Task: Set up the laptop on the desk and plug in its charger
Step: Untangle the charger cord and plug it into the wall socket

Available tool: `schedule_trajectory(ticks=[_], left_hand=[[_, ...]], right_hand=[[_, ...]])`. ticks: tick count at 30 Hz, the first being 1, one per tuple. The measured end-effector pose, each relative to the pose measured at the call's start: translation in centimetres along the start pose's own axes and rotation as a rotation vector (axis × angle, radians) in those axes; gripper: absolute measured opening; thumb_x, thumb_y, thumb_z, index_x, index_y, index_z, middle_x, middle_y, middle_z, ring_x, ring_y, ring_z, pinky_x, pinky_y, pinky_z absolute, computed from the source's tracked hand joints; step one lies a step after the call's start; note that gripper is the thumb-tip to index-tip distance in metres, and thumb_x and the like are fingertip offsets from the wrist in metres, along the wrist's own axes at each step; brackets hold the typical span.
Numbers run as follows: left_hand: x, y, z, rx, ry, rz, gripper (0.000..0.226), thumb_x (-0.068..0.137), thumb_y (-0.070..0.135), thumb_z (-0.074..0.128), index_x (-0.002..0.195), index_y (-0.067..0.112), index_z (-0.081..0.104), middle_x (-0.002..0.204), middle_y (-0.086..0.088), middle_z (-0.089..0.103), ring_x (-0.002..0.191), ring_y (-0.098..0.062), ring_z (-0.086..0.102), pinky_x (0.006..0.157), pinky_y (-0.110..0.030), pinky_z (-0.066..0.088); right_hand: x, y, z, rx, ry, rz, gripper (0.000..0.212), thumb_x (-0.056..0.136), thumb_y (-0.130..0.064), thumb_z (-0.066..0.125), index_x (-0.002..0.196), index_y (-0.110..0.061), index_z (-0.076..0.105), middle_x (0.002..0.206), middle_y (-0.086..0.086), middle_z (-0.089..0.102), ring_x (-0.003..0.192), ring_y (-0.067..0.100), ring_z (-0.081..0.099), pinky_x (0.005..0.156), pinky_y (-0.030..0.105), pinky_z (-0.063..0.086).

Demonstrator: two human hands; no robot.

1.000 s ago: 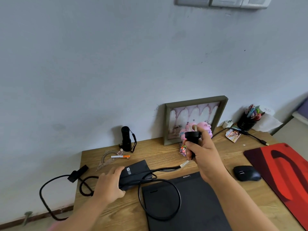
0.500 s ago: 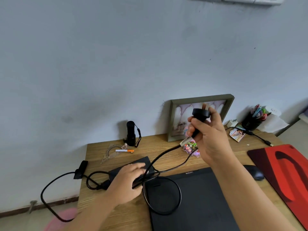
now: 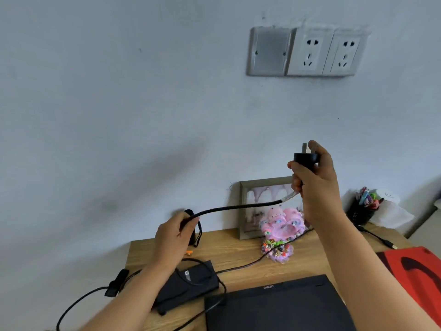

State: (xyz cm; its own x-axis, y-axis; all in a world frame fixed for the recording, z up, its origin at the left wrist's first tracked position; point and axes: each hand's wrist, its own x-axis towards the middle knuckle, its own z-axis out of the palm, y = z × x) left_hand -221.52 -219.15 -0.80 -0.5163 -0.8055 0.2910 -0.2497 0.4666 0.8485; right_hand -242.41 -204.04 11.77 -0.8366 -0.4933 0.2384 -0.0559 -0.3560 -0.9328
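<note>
The right hand (image 3: 317, 185) is raised in front of the wall, its fingers curled tight round the black plug (image 3: 306, 159), whose prongs point up toward the 2 wall sockets (image 3: 327, 54) above. The left hand (image 3: 175, 237) is lifted off the desk (image 3: 238, 254) with its fingers closed round the black cable (image 3: 238, 207) running to the plug. The charger brick (image 3: 191, 286) lies on the desk beside the closed laptop (image 3: 276, 306).
</note>
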Motion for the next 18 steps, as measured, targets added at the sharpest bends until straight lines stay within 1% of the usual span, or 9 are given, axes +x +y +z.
schedule_trajectory(ticks=[1, 3, 5, 6, 8, 11, 13, 16, 18], left_hand=[[0.9, 1.0, -0.2, 0.017, 0.002, 0.026, 0.016, 0.081, 0.038, 0.064, 0.069, 0.032, 0.056, 0.053, 0.010, 0.057, 0.047, -0.003, 0.050, 0.048, -0.016, 0.039], [2.1, 3.0, -0.3, 0.119, -0.046, 0.087, 0.024, 0.074, 0.056, 0.062, 0.070, 0.033, 0.056, 0.057, 0.007, 0.058, 0.051, -0.008, 0.050, 0.048, -0.016, 0.036], [2.8, 4.7, 0.2, 0.217, -0.079, 0.182, 0.037, 0.073, 0.068, 0.045, 0.067, 0.033, 0.054, 0.059, 0.012, 0.057, 0.056, -0.008, 0.051, 0.048, -0.015, 0.034], [3.2, 5.6, 0.7, 0.249, -0.074, 0.221, 0.041, 0.074, 0.069, 0.039, 0.065, 0.031, 0.053, 0.057, 0.012, 0.054, 0.056, -0.008, 0.050, 0.047, -0.016, 0.032], [3.7, 7.1, 1.7, 0.284, -0.040, 0.244, 0.043, 0.076, 0.067, 0.035, 0.063, 0.028, 0.050, 0.050, 0.006, 0.047, 0.051, -0.010, 0.045, 0.048, -0.018, 0.029], [5.0, 9.2, 2.8, 0.296, 0.016, 0.226, 0.035, 0.082, 0.060, 0.042, 0.060, 0.032, 0.045, 0.051, 0.005, 0.046, 0.051, -0.011, 0.044, 0.049, -0.019, 0.031], [5.8, 10.4, 3.5, 0.285, 0.021, 0.223, 0.027, 0.086, 0.053, 0.048, 0.067, 0.034, 0.051, 0.057, 0.009, 0.052, 0.057, -0.009, 0.048, 0.054, -0.017, 0.035], [6.8, 12.1, 5.0, 0.264, 0.017, 0.207, 0.013, 0.087, 0.048, 0.051, 0.083, 0.040, 0.060, 0.073, 0.016, 0.060, 0.073, -0.008, 0.055, 0.066, -0.018, 0.042], [7.4, 13.2, 6.0, 0.236, 0.026, 0.188, 0.009, 0.087, 0.044, 0.054, 0.081, 0.043, 0.061, 0.075, 0.019, 0.060, 0.075, -0.006, 0.055, 0.068, -0.017, 0.042]], right_hand=[[0.7, -0.5, -0.3, -0.062, -0.004, -0.010, 0.052, 0.086, 0.002, 0.052, 0.128, -0.029, 0.043, 0.099, 0.007, 0.052, 0.055, 0.008, 0.044, 0.050, 0.017, 0.040], [2.2, -1.2, -0.7, -0.201, -0.027, -0.028, 0.058, 0.087, -0.005, 0.055, 0.136, -0.032, 0.036, 0.112, 0.004, 0.050, 0.075, 0.013, 0.048, 0.068, 0.023, 0.043], [3.6, -2.2, -1.2, -0.333, -0.066, -0.040, 0.067, 0.087, -0.013, 0.058, 0.142, -0.032, 0.026, 0.123, -0.001, 0.048, 0.095, 0.018, 0.048, 0.084, 0.032, 0.041], [4.3, -2.7, -1.3, -0.389, -0.080, -0.039, 0.070, 0.086, -0.017, 0.060, 0.143, -0.031, 0.023, 0.123, -0.004, 0.047, 0.100, 0.019, 0.049, 0.087, 0.034, 0.040], [5.3, -3.6, -1.4, -0.447, -0.087, -0.039, 0.067, 0.083, -0.025, 0.064, 0.139, -0.027, 0.026, 0.118, -0.005, 0.052, 0.096, 0.017, 0.054, 0.082, 0.028, 0.043], [6.9, -5.0, -1.7, -0.448, -0.047, -0.115, 0.038, 0.081, -0.026, 0.066, 0.112, -0.023, 0.044, 0.102, -0.007, 0.059, 0.082, 0.002, 0.057, 0.056, 0.012, 0.042], [7.8, -5.8, -1.9, -0.464, -0.023, -0.154, 0.027, 0.079, -0.026, 0.068, 0.098, -0.028, 0.048, 0.096, -0.010, 0.061, 0.083, 0.001, 0.058, 0.055, 0.015, 0.040], [9.2, -6.8, -2.3, -0.488, 0.012, -0.196, 0.027, 0.076, -0.027, 0.071, 0.094, -0.032, 0.052, 0.091, -0.015, 0.062, 0.082, -0.001, 0.058, 0.059, 0.017, 0.039], [10.3, -7.0, -2.3, -0.514, 0.028, -0.226, 0.025, 0.077, -0.025, 0.071, 0.094, -0.033, 0.054, 0.086, -0.017, 0.062, 0.078, -0.002, 0.058, 0.059, 0.017, 0.040]])
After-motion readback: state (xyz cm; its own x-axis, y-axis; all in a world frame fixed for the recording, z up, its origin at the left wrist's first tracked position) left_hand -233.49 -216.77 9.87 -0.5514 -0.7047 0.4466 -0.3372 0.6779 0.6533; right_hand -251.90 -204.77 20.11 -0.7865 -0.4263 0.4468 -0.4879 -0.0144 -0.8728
